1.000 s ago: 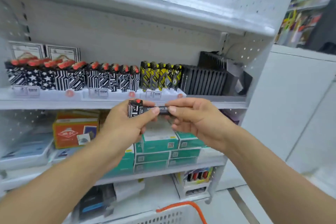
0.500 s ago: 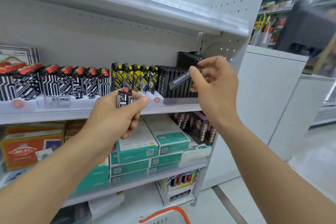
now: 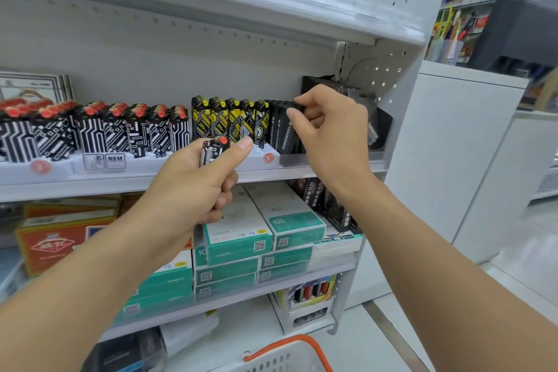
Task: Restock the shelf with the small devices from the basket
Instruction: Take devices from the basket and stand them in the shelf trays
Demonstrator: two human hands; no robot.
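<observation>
pinching black device [image 3: 285, 130] at shelf [image 3: 181, 181] row w/ right hand [image 3: 329, 136], left hand [image 3: 193, 187] gripping red-capped device [image 3: 215, 150]

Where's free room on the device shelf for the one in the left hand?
Crowded: red-capped row, yellow-black row and black devices stand packed side by side. Bare room shows only above the rows, under the upper shelf. Left hand holds the red-capped device.

A single head-worn view is given, aimed forward and slightly down at the shelf [image 3: 193, 181] from close range. Both forearms are seen from behind, the stocked rows just beyond the fingers [image 3: 297, 118], the basket [image 3: 290, 353] cut off below them.
</observation>
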